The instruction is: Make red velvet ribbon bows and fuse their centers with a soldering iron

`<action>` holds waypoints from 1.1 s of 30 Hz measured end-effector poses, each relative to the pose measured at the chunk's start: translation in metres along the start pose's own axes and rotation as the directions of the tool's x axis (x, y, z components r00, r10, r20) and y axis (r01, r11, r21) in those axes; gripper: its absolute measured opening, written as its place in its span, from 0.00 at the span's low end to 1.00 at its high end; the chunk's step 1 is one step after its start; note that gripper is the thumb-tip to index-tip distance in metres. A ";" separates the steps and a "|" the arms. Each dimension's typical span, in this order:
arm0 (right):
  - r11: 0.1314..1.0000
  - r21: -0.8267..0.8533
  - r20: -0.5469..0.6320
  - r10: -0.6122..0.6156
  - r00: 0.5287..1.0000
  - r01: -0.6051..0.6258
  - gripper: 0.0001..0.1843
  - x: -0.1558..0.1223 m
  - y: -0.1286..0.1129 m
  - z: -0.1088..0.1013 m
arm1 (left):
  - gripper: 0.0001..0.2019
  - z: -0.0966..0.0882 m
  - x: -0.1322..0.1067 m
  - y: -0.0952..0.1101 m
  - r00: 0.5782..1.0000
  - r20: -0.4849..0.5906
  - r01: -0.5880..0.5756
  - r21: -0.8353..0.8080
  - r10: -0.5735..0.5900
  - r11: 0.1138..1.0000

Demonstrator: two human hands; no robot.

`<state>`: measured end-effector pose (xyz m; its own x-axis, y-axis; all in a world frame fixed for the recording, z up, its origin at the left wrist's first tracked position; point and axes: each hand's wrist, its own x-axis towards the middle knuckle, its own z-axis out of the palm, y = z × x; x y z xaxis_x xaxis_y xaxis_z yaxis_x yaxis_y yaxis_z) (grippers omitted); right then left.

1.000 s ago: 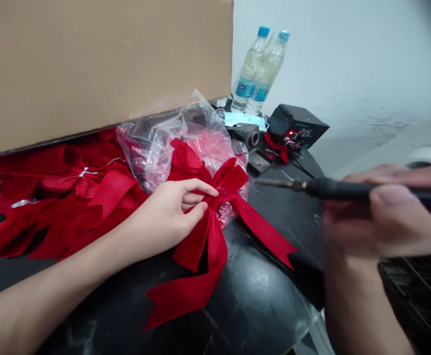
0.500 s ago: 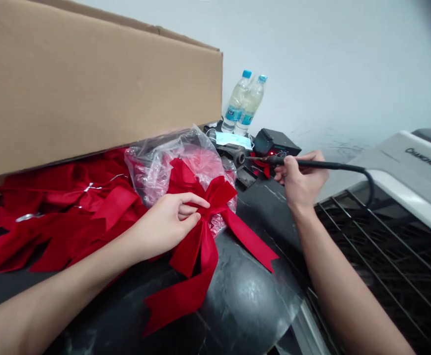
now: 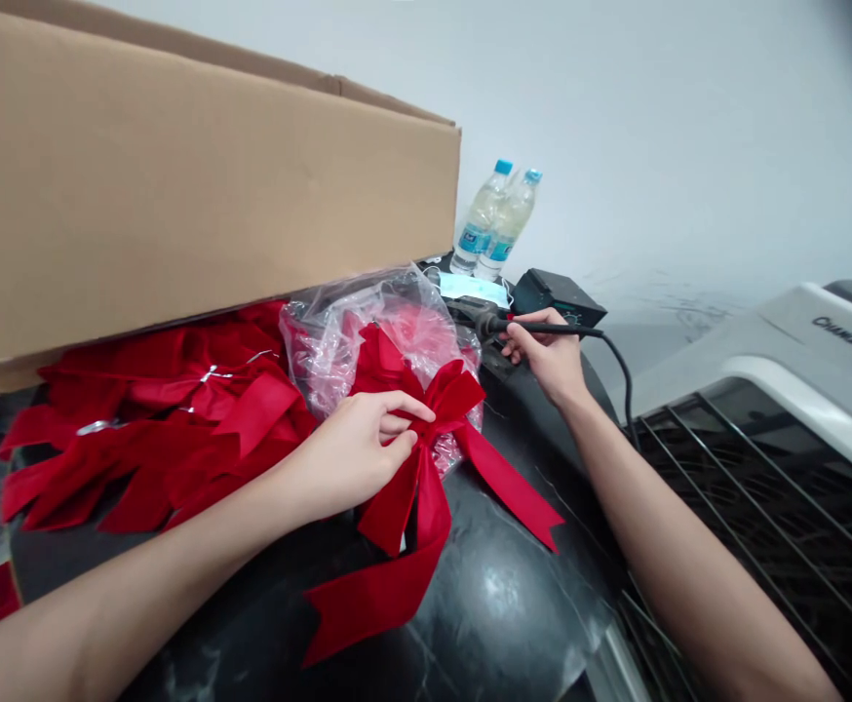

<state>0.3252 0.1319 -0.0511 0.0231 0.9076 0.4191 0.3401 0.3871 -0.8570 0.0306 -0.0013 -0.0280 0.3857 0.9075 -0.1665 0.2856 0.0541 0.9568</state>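
Note:
My left hand (image 3: 360,453) pinches the centre of a red ribbon bow (image 3: 426,522), whose long notched tails spread over the dark table. In my right hand (image 3: 554,359) is a soldering iron (image 3: 552,330), its cable hanging down to the right. The iron's front end is at the mouth of a black iron stand (image 3: 481,317); its tip is hidden there. Behind the bow lies a clear plastic bag (image 3: 316,356) with red material inside. More red bows (image 3: 213,429) with silvery ties are heaped left of my left hand.
A large cardboard box (image 3: 213,175) stands along the back left. Two water bottles (image 3: 495,229), a blue face mask (image 3: 474,289) and a black control box (image 3: 558,295) sit at the back. On the right is a white-framed heater-like appliance (image 3: 798,390) with a black grille.
My right hand has moved left with the soldering iron, bringing its front end into the stand's mouth. The view has shifted slightly; my left hand stays on the bow.

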 end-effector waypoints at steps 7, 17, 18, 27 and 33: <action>0.998 -0.053 0.150 0.049 0.988 -0.042 0.24 0.000 0.000 -0.006 | 0.13 -0.001 0.001 0.001 1.000 -0.001 -0.003 0.013 0.003 1.000; 0.932 -0.191 0.284 0.353 0.891 -0.308 0.27 -0.039 -0.032 -0.024 | 0.15 -0.004 -0.003 0.004 0.993 0.086 -0.055 -0.296 0.084 0.954; 0.924 -0.215 0.325 0.374 0.868 -0.317 0.25 -0.052 -0.043 -0.028 | 0.16 -0.004 -0.003 0.005 0.992 0.099 -0.041 -0.337 0.078 0.941; 0.958 -0.069 0.612 0.260 0.747 -0.278 0.22 -0.144 -0.103 -0.016 | 0.13 -0.007 -0.011 0.019 0.958 0.283 0.077 -0.397 0.042 0.914; 0.904 -0.171 0.545 0.419 0.726 -0.393 0.14 -0.153 -0.117 -0.042 | 0.11 -0.014 -0.011 0.018 0.933 0.358 0.067 -0.282 0.040 0.957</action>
<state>0.3211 -0.0587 -0.0021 -0.3530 0.9099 -0.2180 0.4590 -0.0346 -0.8878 0.0192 -0.0047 -0.0059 0.6852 0.6999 -0.2018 0.0514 0.2299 0.9719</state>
